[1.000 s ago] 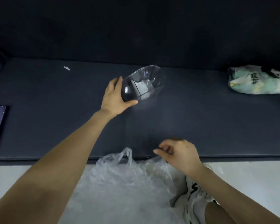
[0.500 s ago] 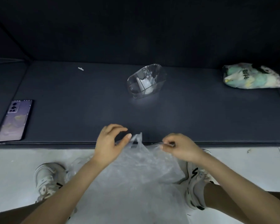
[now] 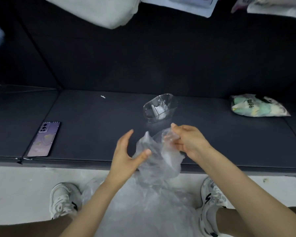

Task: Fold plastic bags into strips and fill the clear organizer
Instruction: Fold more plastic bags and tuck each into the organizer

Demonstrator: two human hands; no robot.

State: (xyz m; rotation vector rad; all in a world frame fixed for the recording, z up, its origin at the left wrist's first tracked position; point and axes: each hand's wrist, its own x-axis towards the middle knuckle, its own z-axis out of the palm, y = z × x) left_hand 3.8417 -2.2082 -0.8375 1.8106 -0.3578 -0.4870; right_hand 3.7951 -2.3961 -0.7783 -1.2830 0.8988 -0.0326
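Plastic bag (image 3: 161, 162) now higher, top inside right grip (image 3: 188, 141); left grip (image 3: 125, 156) wide, alongside.

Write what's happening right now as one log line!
right hand: pinches plastic bag | left hand: fingers straight, beside bag | clear organizer: on dark cushion

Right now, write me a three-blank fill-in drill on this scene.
1. The right grip pinches the bag, and the left grip is ____.
2. The phone lies to the ____ of the organizer.
3. The printed pack lies to the organizer's ____.
Missing words: open; left; right.
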